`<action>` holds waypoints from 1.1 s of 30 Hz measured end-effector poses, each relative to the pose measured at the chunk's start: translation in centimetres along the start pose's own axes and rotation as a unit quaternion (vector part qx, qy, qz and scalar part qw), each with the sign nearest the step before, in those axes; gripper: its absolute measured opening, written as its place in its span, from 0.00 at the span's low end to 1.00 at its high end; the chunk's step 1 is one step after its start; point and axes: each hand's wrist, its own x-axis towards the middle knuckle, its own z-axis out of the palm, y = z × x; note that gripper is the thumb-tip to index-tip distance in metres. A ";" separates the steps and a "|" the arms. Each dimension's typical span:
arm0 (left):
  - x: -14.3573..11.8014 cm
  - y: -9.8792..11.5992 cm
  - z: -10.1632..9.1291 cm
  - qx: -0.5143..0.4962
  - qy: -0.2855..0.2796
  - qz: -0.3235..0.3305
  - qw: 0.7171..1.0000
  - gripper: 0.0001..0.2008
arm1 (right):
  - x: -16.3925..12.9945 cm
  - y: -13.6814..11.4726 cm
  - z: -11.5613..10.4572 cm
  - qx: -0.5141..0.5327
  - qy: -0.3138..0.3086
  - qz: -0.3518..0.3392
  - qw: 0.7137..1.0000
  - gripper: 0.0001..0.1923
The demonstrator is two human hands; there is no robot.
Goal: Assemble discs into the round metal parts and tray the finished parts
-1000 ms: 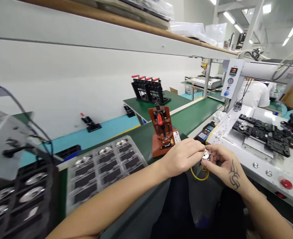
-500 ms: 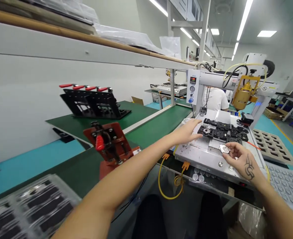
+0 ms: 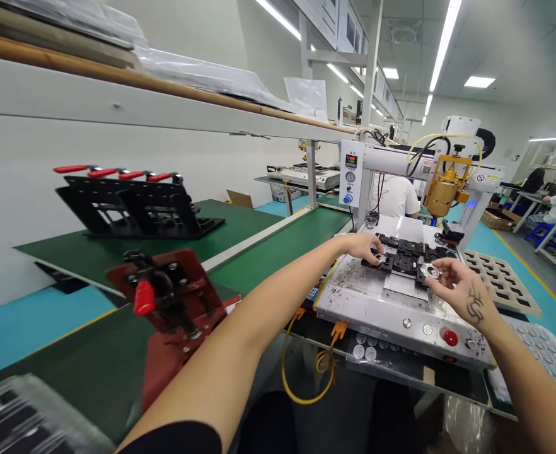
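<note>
My right hand (image 3: 460, 290) pinches a round silvery metal part (image 3: 430, 271) by its edge, over the right side of the black fixture (image 3: 405, 263). At the fixture's left end, the fingers of my left hand (image 3: 360, 244) close on a second round metal part (image 3: 381, 258), which sits in or just at its nest. The fixture lies on the white bed (image 3: 353, 296) of a benchtop machine. Above and behind it hangs the machine's gold-coloured head (image 3: 443, 192), apart from both hands.
A red button (image 3: 450, 338) is on the machine's front. To the right are a beige tray (image 3: 500, 280) and a clear tray of round pieces (image 3: 543, 350). A red clamp fixture (image 3: 174, 296) and a black rack (image 3: 131, 205) stand left. A person in white (image 3: 394, 195) is behind.
My left hand has gone from open above the fixture to gripping the round part at its left end. My right hand has carried its part forward over the fixture. The view has shifted.
</note>
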 end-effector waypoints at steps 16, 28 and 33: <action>-11.4 1.7 -1.0 -0.155 0.222 0.059 0.961 0.25 | 13.6 0.6 10.0 -0.119 -0.241 -0.051 0.962 0.15; -17.6 3.1 2.0 -0.183 0.248 0.063 0.949 0.20 | 12.7 0.9 11.2 -0.177 -0.181 -0.113 0.961 0.11; -19.0 4.7 4.0 -0.226 0.257 0.056 0.938 0.21 | 9.2 -0.2 8.2 -0.180 -0.083 -0.114 0.973 0.16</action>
